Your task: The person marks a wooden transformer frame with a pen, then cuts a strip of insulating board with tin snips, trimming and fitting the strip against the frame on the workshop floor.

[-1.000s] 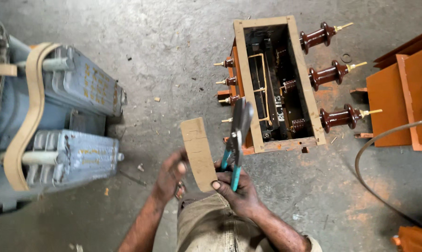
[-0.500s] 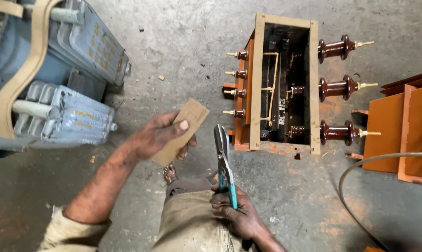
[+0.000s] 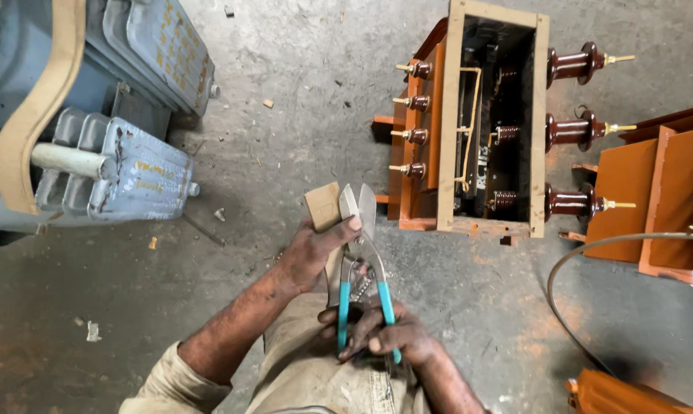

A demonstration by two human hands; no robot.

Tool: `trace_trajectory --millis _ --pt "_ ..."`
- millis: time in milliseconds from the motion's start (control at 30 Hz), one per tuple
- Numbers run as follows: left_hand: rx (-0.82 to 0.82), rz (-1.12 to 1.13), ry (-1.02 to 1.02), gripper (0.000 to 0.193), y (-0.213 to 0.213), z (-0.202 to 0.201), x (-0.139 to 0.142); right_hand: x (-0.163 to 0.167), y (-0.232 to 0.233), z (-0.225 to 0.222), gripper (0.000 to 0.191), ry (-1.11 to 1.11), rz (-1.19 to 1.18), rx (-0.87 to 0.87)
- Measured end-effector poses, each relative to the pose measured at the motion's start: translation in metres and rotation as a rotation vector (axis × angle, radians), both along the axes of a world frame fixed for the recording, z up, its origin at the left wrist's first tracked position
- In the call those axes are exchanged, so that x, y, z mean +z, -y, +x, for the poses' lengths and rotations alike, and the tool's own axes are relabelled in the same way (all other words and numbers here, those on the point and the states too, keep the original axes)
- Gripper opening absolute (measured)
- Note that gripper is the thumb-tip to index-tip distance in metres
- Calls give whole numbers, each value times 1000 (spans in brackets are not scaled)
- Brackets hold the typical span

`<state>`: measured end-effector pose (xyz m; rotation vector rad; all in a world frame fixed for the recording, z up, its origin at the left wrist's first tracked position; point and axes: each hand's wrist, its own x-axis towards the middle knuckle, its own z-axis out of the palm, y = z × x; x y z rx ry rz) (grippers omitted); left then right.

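The left hand (image 3: 309,257) grips a tan cardboard strip (image 3: 325,211), thumb lying across its upper end. The right hand (image 3: 381,337) wraps the teal handles of tin snips (image 3: 362,253), whose open blades straddle the strip's right edge. All this hangs above the grey concrete floor (image 3: 285,123). An orange transformer tank (image 3: 484,123) with brown insulators stands beyond the blades; a grey finned transformer (image 3: 116,169) sits at the floor's left edge.

A stained grey concrete floor (image 3: 285,100) carries everything. At upper left of the frame stands a grey finned transformer tank (image 3: 124,165); at upper centre an open orange transformer housing (image 3: 492,123) with brown insulators; an orange panel (image 3: 653,199) sits at right. Small scraps (image 3: 92,331) lie at lower left.
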<state>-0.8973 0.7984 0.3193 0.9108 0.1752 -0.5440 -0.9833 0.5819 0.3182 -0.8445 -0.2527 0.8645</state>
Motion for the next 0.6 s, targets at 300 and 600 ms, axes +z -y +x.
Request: trace_trajectory --millis 300,600 --pt "-222 503 203 32 -56 8 1 5 -18 26 38 230 -1287 -139" --pt "-20 593 516 31 -78 17 23 76 -96 55 37 1249 -1258 -401"
